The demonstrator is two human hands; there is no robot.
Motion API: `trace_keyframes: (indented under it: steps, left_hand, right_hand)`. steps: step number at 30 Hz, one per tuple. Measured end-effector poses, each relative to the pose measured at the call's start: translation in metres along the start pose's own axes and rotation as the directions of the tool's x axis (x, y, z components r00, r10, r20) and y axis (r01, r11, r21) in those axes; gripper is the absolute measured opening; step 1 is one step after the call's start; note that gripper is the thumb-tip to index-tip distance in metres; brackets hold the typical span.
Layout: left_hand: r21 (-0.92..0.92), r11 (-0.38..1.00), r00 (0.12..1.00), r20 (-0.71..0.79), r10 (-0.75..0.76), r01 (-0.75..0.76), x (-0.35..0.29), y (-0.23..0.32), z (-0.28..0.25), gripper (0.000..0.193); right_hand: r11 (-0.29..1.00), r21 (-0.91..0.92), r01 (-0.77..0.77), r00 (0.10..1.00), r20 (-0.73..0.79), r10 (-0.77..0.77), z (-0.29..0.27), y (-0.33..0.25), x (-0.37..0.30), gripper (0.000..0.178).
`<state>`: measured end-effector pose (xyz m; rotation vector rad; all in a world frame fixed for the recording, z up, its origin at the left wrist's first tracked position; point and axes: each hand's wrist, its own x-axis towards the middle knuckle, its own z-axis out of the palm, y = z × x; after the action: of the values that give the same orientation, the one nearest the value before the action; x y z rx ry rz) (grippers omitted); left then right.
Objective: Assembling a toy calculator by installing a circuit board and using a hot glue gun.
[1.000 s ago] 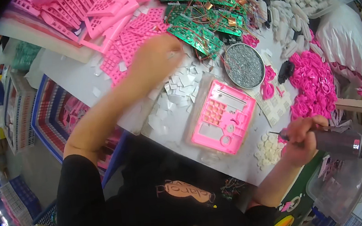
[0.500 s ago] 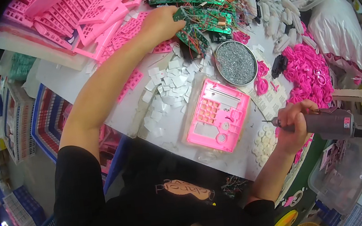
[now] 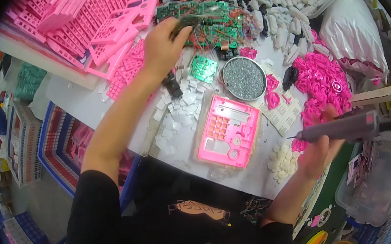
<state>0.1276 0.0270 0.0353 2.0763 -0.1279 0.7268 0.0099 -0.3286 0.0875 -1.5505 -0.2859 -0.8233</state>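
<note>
My left hand (image 3: 163, 48) is closed on a green circuit board (image 3: 184, 24) at the near side of a heap of wired circuit boards (image 3: 229, 15). Below that hand are a small square green board (image 3: 203, 69) and a black part (image 3: 172, 86); whether wires join them to the held board I cannot tell. My right hand (image 3: 320, 153) grips a grey electric screwdriver (image 3: 338, 128), its tip pointing left over the table. Between my arms a pink plastic casing (image 3: 219, 144) lies with its inside facing up. A round tin of small screws (image 3: 244, 78) sits beyond it.
Small white squares (image 3: 183, 105) lie scattered left of the casing. Pink rings (image 3: 322, 82) are piled on the right, beside a white plastic bag (image 3: 353, 36). White round parts (image 3: 283, 161) lie near the front edge. Pink panels (image 3: 70, 20) stack at the far left.
My left hand has drawn a board back and to the left, with the square board and black part now showing below it. My right hand's grip on the screwdriver has loosened slightly. The view shifted a little.
</note>
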Motion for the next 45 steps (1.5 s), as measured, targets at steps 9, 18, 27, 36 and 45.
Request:
trace_keyframes:
  steps: [9, 18, 27, 36, 45]
  left_hand:
    - [-0.176, 0.949, 0.964, -0.011, 0.265, -0.262, -0.05, 0.069, -0.017, 0.039]
    - [-0.249, 0.941, 0.973, -0.028, 0.229, -0.229, -0.104, 0.086, -0.011, 0.068]
    - [-0.471, 0.452, 0.626, 0.72, -0.299, 0.758, -0.124, 0.074, -0.039, 0.04]
    - [-0.67, 0.309, 0.735, 0.574, -0.36, 0.675, -0.153, 0.065, -0.026, 0.039]
    - [-0.752, 0.112, 0.758, 0.651, -0.028, 0.65, -0.152, 0.068, -0.019, 0.049]
  right_hand:
    - [0.761, 0.094, -0.642, 0.63, 0.631, 0.453, 0.068, -0.04, -0.049, 0.016]
    - [0.419, 0.403, -0.814, 0.58, 0.519, 0.629, 0.134, 0.005, -0.052, 0.029]
    - [0.655, 0.231, -0.719, 0.639, 0.589, 0.495, 0.105, 0.017, -0.068, 0.017]
    - [0.333, 0.495, -0.802, 0.557, 0.42, 0.716, 0.092, 0.018, -0.075, 0.006]
    - [0.057, 0.255, -0.965, 0.215, 0.649, 0.73, 0.097, 0.029, -0.081, 0.01]
